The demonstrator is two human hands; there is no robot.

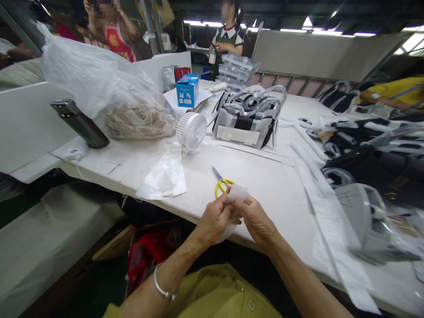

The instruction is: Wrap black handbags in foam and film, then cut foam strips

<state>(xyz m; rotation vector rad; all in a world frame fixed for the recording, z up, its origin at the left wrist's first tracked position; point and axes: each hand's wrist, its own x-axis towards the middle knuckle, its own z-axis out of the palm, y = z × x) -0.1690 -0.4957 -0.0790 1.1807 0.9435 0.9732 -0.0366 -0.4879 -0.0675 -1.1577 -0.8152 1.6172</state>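
Observation:
Near the table's front edge, a small sheet of translucent white wrapping (237, 193) is pinched between my two hands, with more of it hanging below them. My left hand (215, 218) is closed on its left side, and my right hand (255, 216) is closed on its right side, the fingertips almost meeting. Just behind my hands lie yellow-handled scissors (220, 180), their blades pointing away and slightly left. Left of them, crumpled white sheets (164, 176) rest on the table (265, 176) in front of a small white fan (191, 131).
A wrapped bag (245, 123) and blue box (187, 90) stand behind. At left are a dark flask (81, 123) and large plastic sack (99, 79). Black bags (380, 172), a tape dispenser (361, 216) and long white strips (327, 225) lie right. Other people are in the background.

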